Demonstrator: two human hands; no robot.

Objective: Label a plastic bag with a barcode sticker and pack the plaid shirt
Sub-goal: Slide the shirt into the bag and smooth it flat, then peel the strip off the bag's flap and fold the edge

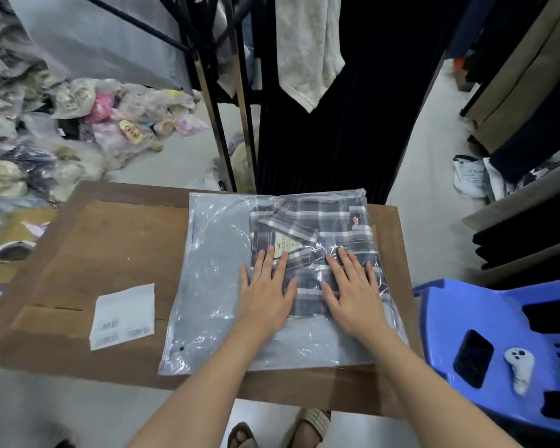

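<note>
A folded grey and white plaid shirt (pixel 320 224) lies inside a clear plastic bag (pixel 214 273) on a sheet of brown cardboard (pixel 110 247). The shirt fills the bag's right part; the left part is flat and holds nothing. My left hand (pixel 265 286) and my right hand (pixel 349 286) rest flat on the bag over the shirt, palms down, fingers spread. A white sheet with barcode stickers (pixel 123 315) lies on the cardboard to the left of the bag. I see no sticker on the bag's visible face.
A blue plastic chair (pixel 466 305) at the right carries a black phone (pixel 472 357) and a white controller (pixel 519 367). Bagged clothes (pixel 78 118) are piled at the back left. Dark garments (pixel 337 124) hang on a black rack behind the cardboard. Sandalled feet show below.
</note>
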